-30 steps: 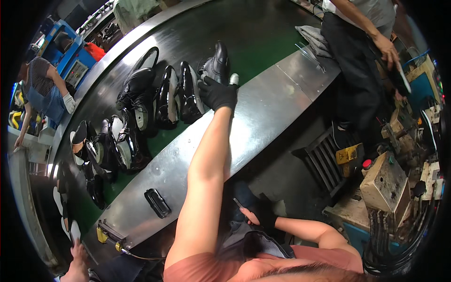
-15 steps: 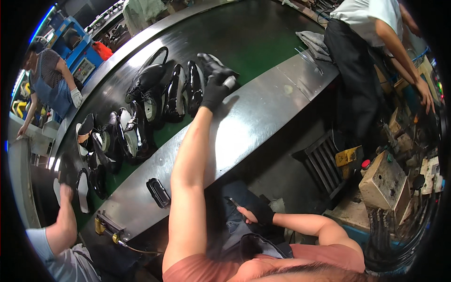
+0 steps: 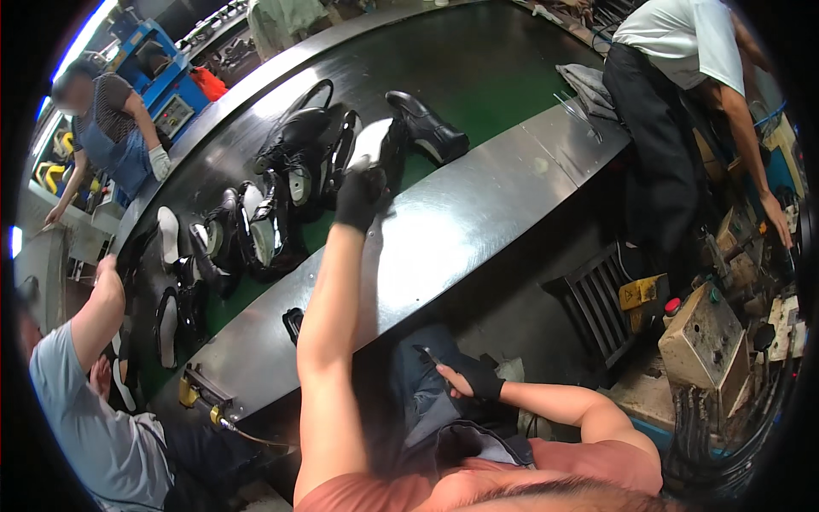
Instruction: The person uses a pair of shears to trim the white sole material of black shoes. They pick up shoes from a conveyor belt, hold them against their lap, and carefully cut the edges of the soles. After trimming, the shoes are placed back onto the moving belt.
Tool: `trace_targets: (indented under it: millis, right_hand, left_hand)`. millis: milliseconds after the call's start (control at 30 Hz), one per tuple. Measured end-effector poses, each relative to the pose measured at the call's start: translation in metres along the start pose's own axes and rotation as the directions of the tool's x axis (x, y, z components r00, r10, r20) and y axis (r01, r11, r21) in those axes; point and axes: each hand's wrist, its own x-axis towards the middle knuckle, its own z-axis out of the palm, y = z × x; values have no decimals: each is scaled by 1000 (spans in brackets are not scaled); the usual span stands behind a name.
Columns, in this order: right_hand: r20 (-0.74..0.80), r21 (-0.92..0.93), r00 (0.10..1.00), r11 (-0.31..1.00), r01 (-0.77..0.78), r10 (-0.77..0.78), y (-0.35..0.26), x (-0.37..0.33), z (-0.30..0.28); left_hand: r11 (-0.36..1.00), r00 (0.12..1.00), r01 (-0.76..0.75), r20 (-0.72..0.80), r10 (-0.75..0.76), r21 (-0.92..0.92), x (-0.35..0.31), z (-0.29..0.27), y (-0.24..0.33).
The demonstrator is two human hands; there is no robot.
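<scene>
My left hand [image 3: 362, 196], in a black glove with bare fingertips, reaches over the work surface. Its fingers are closed around one end of a black shoe [image 3: 394, 152], whose pale sole side [image 3: 374, 138] faces up. Beyond that shoe lies another black shoe [image 3: 426, 126], apart from the hand. Several glossy black shoes [image 3: 294, 141] stand and lie to the left of the hand. Low, near my lap, my right hand [image 3: 465, 380] wears a similar black glove and is closed around a slender metal tool [image 3: 429, 354], whose exact kind I cannot make out.
The green-topped table [image 3: 520, 68] has a broad metal edge [image 3: 461, 226]. A small black tray-like piece [image 3: 293, 324] lies on it, partly behind my forearm. Co-workers stand left and right. A grimy control box [image 3: 701, 333] and hoses are at right; a grey cloth [image 3: 589, 90] lies at the table's far end.
My left hand has left the farther shoe and moved left to the neighbouring one, now turned pale side up. The right hand stays low with the tool. The co-worker at left has shifted.
</scene>
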Motion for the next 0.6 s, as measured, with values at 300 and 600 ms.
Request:
trace_targets:
  millis: [300,600]
  right_hand:
    - [-185,253,982,967,16,32,79,-33,19]
    - [-53,328,979,922,205,-199,-27,-120,45]
  left_hand:
    - [279,821,-52,-200,-535,-959,-435,-48,-107]
    - [662,921,-253,-385,-58,-705,-424,-16,5]
